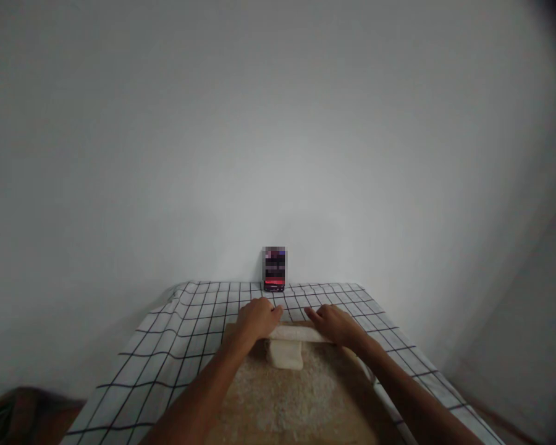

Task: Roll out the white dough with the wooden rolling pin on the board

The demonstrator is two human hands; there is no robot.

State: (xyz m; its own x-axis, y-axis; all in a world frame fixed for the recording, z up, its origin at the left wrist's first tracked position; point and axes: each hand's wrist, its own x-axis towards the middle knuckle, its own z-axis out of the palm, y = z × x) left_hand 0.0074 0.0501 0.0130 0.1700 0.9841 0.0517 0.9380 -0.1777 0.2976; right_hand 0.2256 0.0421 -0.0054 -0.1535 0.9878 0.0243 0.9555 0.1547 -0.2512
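Observation:
A pale rolling pin (299, 334) lies crosswise near the far edge of a floured wooden board (296, 402). My left hand (259, 317) is closed over its left end, the thumb pointing inward. At the other end my right hand (336, 324) grips the pin in the same way. Under and just in front of the pin is a flat, roughly square piece of dough (285, 355). Its far side is hidden by the pin.
A checked white cloth (189, 334) covers the table. Against the wall (278, 154) at the table's far edge leans a phone (274, 270) with a blurred screen. Something dark (23, 408) sits low at the left, beyond the table.

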